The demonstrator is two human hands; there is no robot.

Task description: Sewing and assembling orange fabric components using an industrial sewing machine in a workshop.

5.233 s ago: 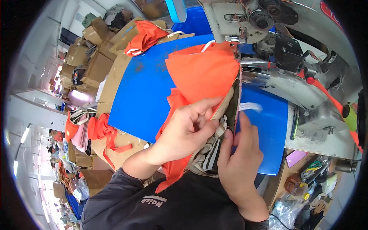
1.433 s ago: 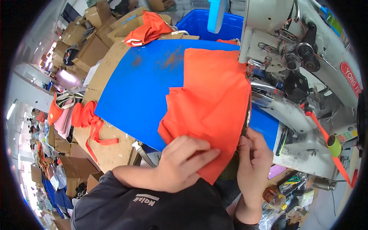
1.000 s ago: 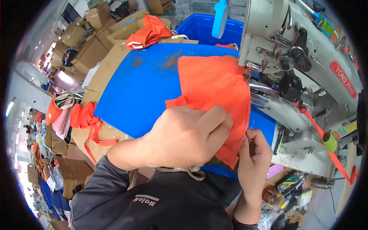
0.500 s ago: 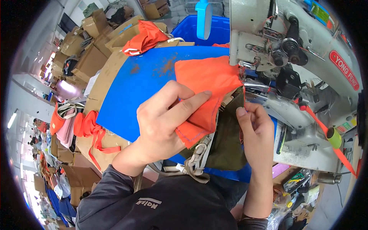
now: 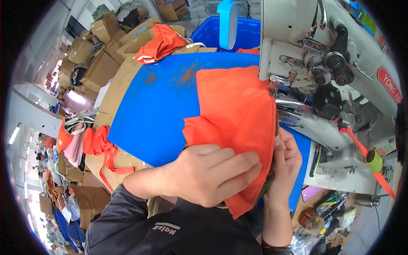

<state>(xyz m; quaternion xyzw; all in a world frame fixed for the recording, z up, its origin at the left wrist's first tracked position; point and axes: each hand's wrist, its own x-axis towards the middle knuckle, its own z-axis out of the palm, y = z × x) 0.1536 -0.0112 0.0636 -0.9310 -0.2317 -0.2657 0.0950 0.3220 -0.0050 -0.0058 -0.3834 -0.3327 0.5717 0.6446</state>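
Note:
An orange fabric piece (image 5: 231, 95) lies on the blue board (image 5: 144, 106), its right edge under the needle area of the sewing machine (image 5: 274, 87). A stitched seam runs along that edge, with a strip of olive fabric (image 5: 268, 189) showing beside it. My left hand (image 5: 206, 174) lies over the lower part of the orange piece, fingers curled and pressed on the cloth. My right hand (image 5: 284, 163) is closed on the right edge of the layered fabric, below the machine's foot. Part of its fingers is hidden behind the cloth.
Another orange bundle (image 5: 155, 44) sits at the back, before a blue bin (image 5: 206, 29). Orange straps (image 5: 95, 142) and a pink stack (image 5: 74, 153) lie left. Cardboard boxes (image 5: 97, 70) fill the background. A pink phone (image 5: 311, 192), tools and bottles lie lower right.
Since half a second ago the orange layer has come down over the olive fabric and straps. My left hand has moved down and rightward; my right hand sits slightly lower.

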